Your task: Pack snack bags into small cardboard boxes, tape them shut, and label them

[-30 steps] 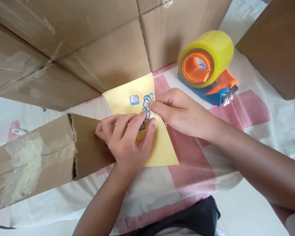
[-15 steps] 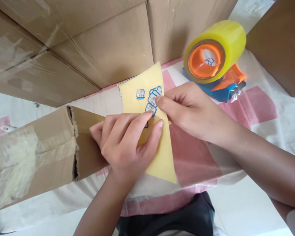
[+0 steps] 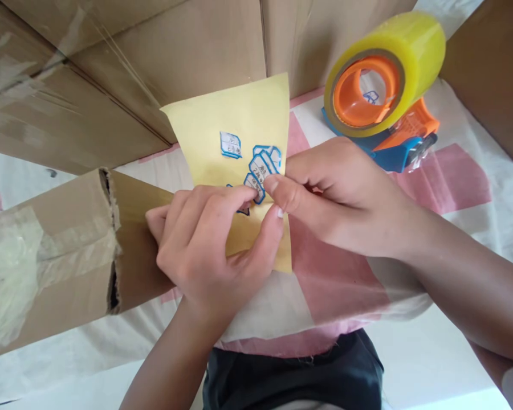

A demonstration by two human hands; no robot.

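Observation:
A yellow paper sheet (image 3: 222, 114) is in front of me, its far part tilted up. Several small white labels with blue borders and handwriting lie on it: one label (image 3: 231, 144) apart at upper left, and an overlapping cluster of labels (image 3: 263, 162) near the right edge. My right hand (image 3: 333, 199) pinches the sheet's right edge beside the cluster, thumb on top. My left hand (image 3: 216, 239) lies over the lower sheet, its index fingertip at the lowest label of the cluster. Its thumb and index finger are apart. Another label is partly hidden under it.
A tape dispenser (image 3: 380, 148) with a large yellow tape roll (image 3: 419, 48) stands at the upper right. Stacked cardboard boxes (image 3: 188, 57) form a wall behind; a taped carton (image 3: 72, 256) lies left. A brown box (image 3: 491, 74) is far right. Pink-and-white cloth (image 3: 333, 279) covers the table.
The sheet has turned and its far edge has risen, showing more of its upper left. Both hands stay at the label cluster; the left thumb and index finger look more curled. The view has shifted slightly.

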